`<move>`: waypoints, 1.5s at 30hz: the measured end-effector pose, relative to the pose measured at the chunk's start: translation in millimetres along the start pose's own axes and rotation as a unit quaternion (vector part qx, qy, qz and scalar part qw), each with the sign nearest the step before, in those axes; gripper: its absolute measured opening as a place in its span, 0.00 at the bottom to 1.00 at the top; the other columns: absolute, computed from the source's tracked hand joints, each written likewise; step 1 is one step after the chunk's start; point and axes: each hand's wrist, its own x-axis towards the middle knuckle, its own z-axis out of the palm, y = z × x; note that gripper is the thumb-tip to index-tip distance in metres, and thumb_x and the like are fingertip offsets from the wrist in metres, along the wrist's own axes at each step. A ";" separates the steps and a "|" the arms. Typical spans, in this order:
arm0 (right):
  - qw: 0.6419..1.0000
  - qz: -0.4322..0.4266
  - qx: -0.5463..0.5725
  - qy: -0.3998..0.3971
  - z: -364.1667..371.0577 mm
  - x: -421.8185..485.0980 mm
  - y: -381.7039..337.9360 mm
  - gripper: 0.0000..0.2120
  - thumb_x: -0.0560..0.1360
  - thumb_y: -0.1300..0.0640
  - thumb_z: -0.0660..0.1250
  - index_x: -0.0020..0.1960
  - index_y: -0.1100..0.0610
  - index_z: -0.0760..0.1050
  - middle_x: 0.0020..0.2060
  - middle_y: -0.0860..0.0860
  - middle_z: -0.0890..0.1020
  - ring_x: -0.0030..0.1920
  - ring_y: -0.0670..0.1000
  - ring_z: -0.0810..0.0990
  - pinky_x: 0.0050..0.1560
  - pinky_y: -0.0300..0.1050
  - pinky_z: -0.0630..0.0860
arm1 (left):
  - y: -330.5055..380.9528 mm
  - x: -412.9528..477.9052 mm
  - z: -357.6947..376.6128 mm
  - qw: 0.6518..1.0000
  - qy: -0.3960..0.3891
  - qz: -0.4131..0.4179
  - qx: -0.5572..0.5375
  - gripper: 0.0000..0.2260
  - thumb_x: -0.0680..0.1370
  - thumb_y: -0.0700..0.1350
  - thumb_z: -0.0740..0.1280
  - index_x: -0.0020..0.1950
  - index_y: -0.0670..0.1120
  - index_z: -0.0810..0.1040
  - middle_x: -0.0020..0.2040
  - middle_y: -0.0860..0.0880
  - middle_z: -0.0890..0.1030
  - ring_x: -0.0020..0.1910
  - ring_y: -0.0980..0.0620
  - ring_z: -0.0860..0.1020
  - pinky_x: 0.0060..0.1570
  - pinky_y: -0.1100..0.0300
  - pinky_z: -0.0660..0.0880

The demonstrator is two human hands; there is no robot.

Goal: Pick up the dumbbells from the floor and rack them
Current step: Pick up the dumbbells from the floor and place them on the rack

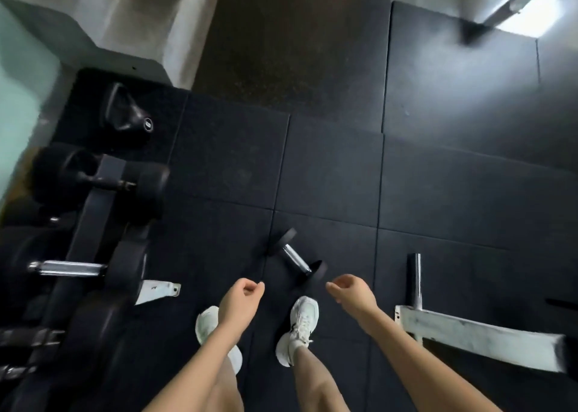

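Both your hands held nothing. Your left hand (240, 297) hung with its fingers loosely curled and the thumb close to the fingertips. Your right hand (352, 291) hung the same way, its fingers drooping toward the floor (328, 177). Neither touched the dumbbell (297, 261), which lay on the rubber tiles just ahead of your right shoe (301, 319). It sat between the two hands and a little nearer the right one. It lay on a slant, with one black head close under your right fingertips, the other pointing away and leftward, and the chrome handle (293, 256) bare between them.

The step in hand looked like the reach down. To do it well, you needed to bend at the knees rather than the back and spread the right hand wide. You also needed to turn the wrist until the palm lined up with that slanted handle, then wrap it at the middle so the heads balanced.

The rack (90, 230) stood to your left, well apart from the dumbbell and already loaded with larger weights. I could not tell which slot was free, so you needed to find one before lifting. The white bench frame (469, 333) lay near your right side, so a carry to the left was the open path.
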 end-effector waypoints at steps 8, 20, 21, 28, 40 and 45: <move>0.999 0.018 -0.009 -0.042 72.7 172.8 56.6 0.21 0.73 0.44 0.68 0.60 0.55 0.76 0.56 0.47 0.82 0.58 0.50 0.80 0.59 0.45 0.74 | -57.8 150.4 137.7 0.984 -0.018 -0.121 -0.131 0.09 0.78 0.51 0.63 0.41 0.49 0.76 0.42 0.50 0.80 0.47 0.48 0.78 0.54 0.54 0.73; 0.963 -0.059 -0.196 -0.175 167.1 418.4 105.9 0.37 0.70 0.43 0.72 0.73 0.56 0.65 0.66 0.52 0.76 0.65 0.53 0.75 0.62 0.43 0.70 | -133.2 363.9 278.3 0.984 -0.014 -0.128 -0.121 0.25 0.77 0.56 0.63 0.72 0.48 0.67 0.64 0.50 0.78 0.64 0.52 0.74 0.60 0.62 0.66; 0.954 -0.058 -0.211 -0.203 171.7 431.4 109.2 0.34 0.70 0.42 0.72 0.70 0.56 0.67 0.62 0.52 0.78 0.63 0.54 0.77 0.60 0.43 0.71 | -134.4 372.7 285.9 0.983 -0.009 -0.128 -0.130 0.27 0.77 0.55 0.63 0.73 0.47 0.64 0.64 0.50 0.77 0.65 0.51 0.74 0.59 0.62 0.65; 0.928 -0.020 -0.181 -0.324 192.6 477.9 120.0 0.19 0.67 0.38 0.73 0.36 0.51 0.70 0.33 0.48 0.76 0.36 0.51 0.75 0.51 0.50 0.77 | -134.5 407.6 314.7 0.959 0.012 -0.128 -0.252 0.08 0.77 0.46 0.66 0.54 0.47 0.74 0.48 0.50 0.80 0.45 0.58 0.78 0.37 0.73 0.73; 0.953 -0.018 -0.126 -0.276 190.5 424.4 114.0 0.15 0.69 0.45 0.74 0.34 0.50 0.71 0.31 0.48 0.75 0.35 0.50 0.74 0.41 0.45 0.71 | -109.1 374.1 282.8 0.930 0.020 -0.149 -0.334 0.11 0.76 0.39 0.67 0.57 0.49 0.74 0.42 0.52 0.80 0.49 0.50 0.79 0.36 0.68 0.73; 0.967 0.003 -0.064 -0.247 170.5 330.0 94.1 0.14 0.70 0.47 0.73 0.34 0.53 0.72 0.31 0.49 0.75 0.34 0.50 0.73 0.40 0.45 0.69 | -75.8 298.3 236.9 0.953 0.012 -0.119 -0.277 0.10 0.75 0.39 0.68 0.55 0.49 0.76 0.40 0.55 0.79 0.40 0.57 0.78 0.33 0.70 0.73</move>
